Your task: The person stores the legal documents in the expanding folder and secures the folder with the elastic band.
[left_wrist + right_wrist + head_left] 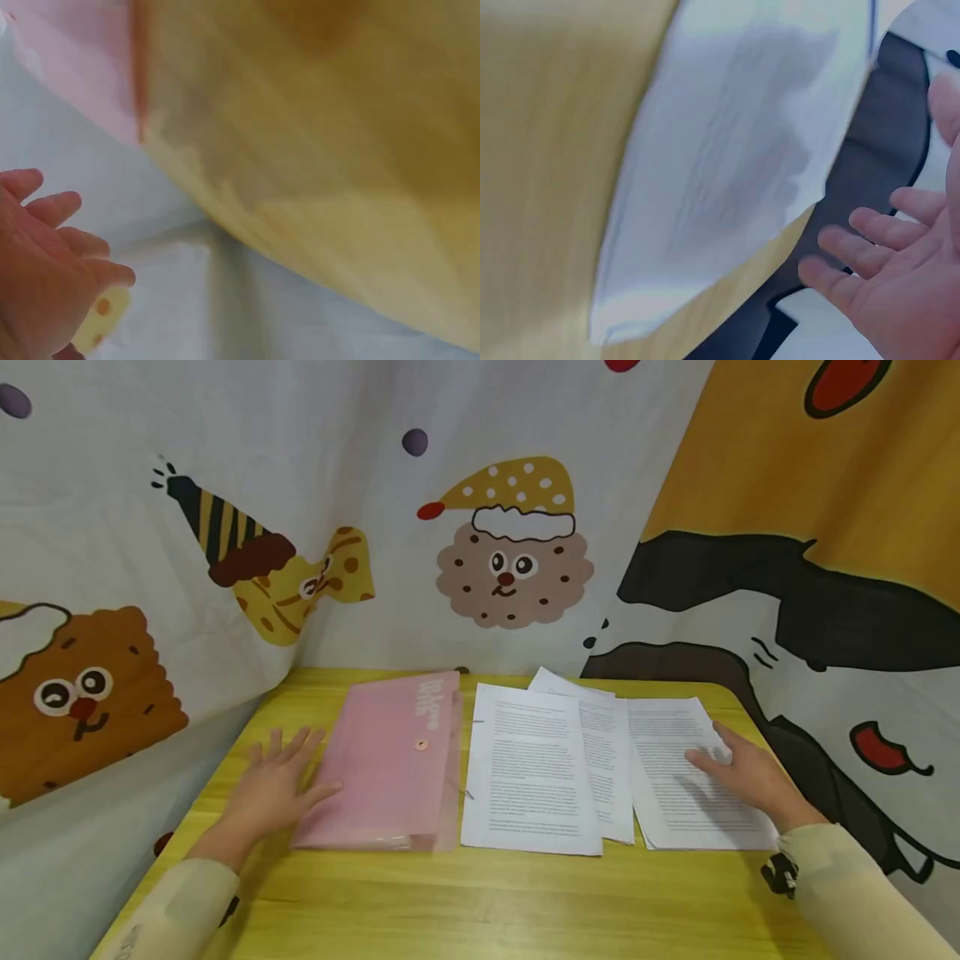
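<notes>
A pink document folder (pixel 382 752) with pale lettering and a round button lies flat at the left of the table. Over its left edge my left hand (pixel 273 785) hovers with spread fingers and nothing in its grasp; the left wrist view shows those fingers relaxed too. To the folder's right lies a printed stack of paper (pixel 532 768), partly covering other printed sheets (pixel 611 768). Farther right is another printed stack (pixel 671 777), and my right hand (pixel 753 777) is above its right side. In the right wrist view, that hand's fingers are loosely extended, apart from the paper (pixel 727 172), with its shadow on the page.
The yellow wood-grain table (pixel 525 902) carries everything, its front part bare wood. A cloth (pixel 337 443) printed with cartoon biscuits hangs behind it and down both sides. Dark straps circle the wrists, such as the right wristband (pixel 782 874).
</notes>
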Motion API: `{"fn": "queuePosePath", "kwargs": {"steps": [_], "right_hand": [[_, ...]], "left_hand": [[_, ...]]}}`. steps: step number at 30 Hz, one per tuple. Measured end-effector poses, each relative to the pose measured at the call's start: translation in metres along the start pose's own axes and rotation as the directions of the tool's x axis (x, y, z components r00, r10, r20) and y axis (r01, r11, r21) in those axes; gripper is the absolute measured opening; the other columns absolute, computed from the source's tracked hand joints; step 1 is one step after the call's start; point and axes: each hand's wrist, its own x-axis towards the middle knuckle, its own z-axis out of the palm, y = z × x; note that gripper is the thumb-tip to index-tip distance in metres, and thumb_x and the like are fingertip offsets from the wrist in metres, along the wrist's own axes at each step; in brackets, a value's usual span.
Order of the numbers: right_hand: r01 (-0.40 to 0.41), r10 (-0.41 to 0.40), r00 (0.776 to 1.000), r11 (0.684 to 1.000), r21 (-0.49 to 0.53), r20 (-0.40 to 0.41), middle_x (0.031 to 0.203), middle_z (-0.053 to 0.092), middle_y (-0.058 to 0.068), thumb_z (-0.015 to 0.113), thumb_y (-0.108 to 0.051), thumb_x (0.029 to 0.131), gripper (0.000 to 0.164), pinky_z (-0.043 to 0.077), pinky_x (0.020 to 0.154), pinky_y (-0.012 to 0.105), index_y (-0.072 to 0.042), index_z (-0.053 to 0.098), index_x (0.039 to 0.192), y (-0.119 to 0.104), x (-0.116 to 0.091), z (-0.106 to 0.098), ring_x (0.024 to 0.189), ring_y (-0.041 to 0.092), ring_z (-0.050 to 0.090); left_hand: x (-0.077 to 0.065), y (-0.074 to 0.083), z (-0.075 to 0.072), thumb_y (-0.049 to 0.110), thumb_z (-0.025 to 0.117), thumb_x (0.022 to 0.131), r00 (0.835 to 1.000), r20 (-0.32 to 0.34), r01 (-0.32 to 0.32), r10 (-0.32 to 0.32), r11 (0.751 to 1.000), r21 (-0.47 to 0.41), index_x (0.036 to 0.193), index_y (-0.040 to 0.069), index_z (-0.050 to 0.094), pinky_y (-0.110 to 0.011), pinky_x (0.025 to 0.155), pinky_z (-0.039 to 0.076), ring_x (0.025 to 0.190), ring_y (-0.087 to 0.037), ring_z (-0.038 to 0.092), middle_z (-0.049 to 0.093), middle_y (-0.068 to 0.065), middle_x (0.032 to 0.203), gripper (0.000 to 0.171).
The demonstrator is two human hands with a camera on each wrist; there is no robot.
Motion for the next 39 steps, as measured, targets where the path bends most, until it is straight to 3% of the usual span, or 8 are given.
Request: {"fn": "queuePosePath", "kwargs": {"steps": [3,5,8,10,17,24,29,39], "right_hand": [[0.017,-0.014,0.999,0.998,0.061,-0.049,0.16,0.037,0.043,0.052,-0.066,0.105,0.1,0.045,0.109,0.073,0.012,0.027,0.163,-0.011,0.002,0.002,0.138,0.062,0.046],[0.023,-0.015,0.997,0.992,0.12,-0.07,0.156,0.045,0.041,0.051,-0.062,0.107,0.092,0.049,0.107,0.069,0.013,0.037,0.159,-0.019,0.003,0.003,0.134,0.058,0.053],[0.013,-0.002,0.999,0.971,0.24,-0.045,0.153,0.051,0.038,0.049,-0.062,0.108,0.088,0.052,0.107,0.065,0.011,0.041,0.157,-0.035,0.004,0.004,0.13,0.052,0.059],[-0.003,0.006,1.0,0.954,0.301,-0.009,0.154,0.052,0.036,0.048,-0.066,0.106,0.092,0.053,0.108,0.063,0.009,0.04,0.159,-0.044,0.005,0.005,0.13,0.049,0.062],[-0.063,0.01,0.993,0.877,0.476,0.113,0.16,0.051,0.03,0.053,-0.07,0.102,0.097,0.058,0.106,0.046,0.003,0.036,0.163,-0.067,0.008,0.01,0.135,0.042,0.063],[-0.124,-0.012,0.976,0.79,0.6,0.217,0.162,0.048,0.028,0.057,-0.063,0.104,0.093,0.06,0.1,0.028,0.003,0.033,0.164,-0.084,0.015,0.017,0.137,0.035,0.064],[-0.124,-0.034,0.972,0.767,0.629,0.232,0.161,0.05,0.028,0.058,-0.058,0.105,0.088,0.061,0.098,0.029,0.004,0.034,0.164,-0.093,0.018,0.023,0.132,0.03,0.068],[-0.141,-0.03,0.966,0.772,0.62,0.258,0.158,0.054,0.026,0.058,-0.058,0.106,0.085,0.06,0.102,0.032,0.002,0.037,0.163,-0.107,0.021,0.033,0.132,0.029,0.067]], "left_hand": [[0.011,0.011,0.0,0.067,0.064,0.098,0.999,-0.027,-0.03,0.031,0.999,0.029,0.166,0.008,0.039,-0.08,0.122,0.018,0.154,-0.063,0.026,0.042,-0.028,0.167,0.094],[0.019,0.018,0.001,0.059,0.068,0.099,0.996,-0.071,-0.046,0.049,0.998,0.039,0.16,0.008,0.049,-0.076,0.118,0.033,0.146,-0.059,0.045,0.055,-0.027,0.157,0.083],[0.031,0.031,0.003,0.048,0.073,0.099,0.989,-0.136,-0.046,0.05,0.998,0.029,0.152,0.008,0.06,-0.07,0.106,0.049,0.129,-0.052,0.064,0.069,-0.026,0.141,0.067],[0.038,0.042,0.003,0.045,0.074,0.099,0.987,-0.156,-0.036,0.036,0.999,0.007,0.149,0.008,0.063,-0.067,0.102,0.053,0.124,-0.05,0.067,0.071,-0.025,0.138,0.064],[0.059,0.092,0.004,0.055,0.073,0.096,0.994,-0.109,-0.029,0.026,0.999,-0.026,0.153,0.004,0.056,-0.071,0.122,0.034,0.148,-0.056,0.045,0.059,-0.02,0.156,0.078],[0.078,0.138,0.02,0.069,0.07,0.093,1.0,0.028,-0.009,0.008,1.0,0.02,0.164,0.011,0.042,-0.08,0.121,0.025,0.156,-0.057,0.03,0.043,-0.018,0.169,0.096],[0.088,0.158,0.032,0.072,0.07,0.09,0.996,0.089,0.01,-0.014,0.998,0.054,0.166,0.017,0.04,-0.083,0.118,0.025,0.158,-0.056,0.026,0.039,-0.016,0.172,0.099],[0.104,0.177,0.049,0.075,0.071,0.088,0.973,0.189,0.116,-0.132,0.989,0.092,0.172,0.028,0.027,-0.084,0.12,0.02,0.163,-0.053,0.015,0.024,-0.011,0.179,0.106]]}}
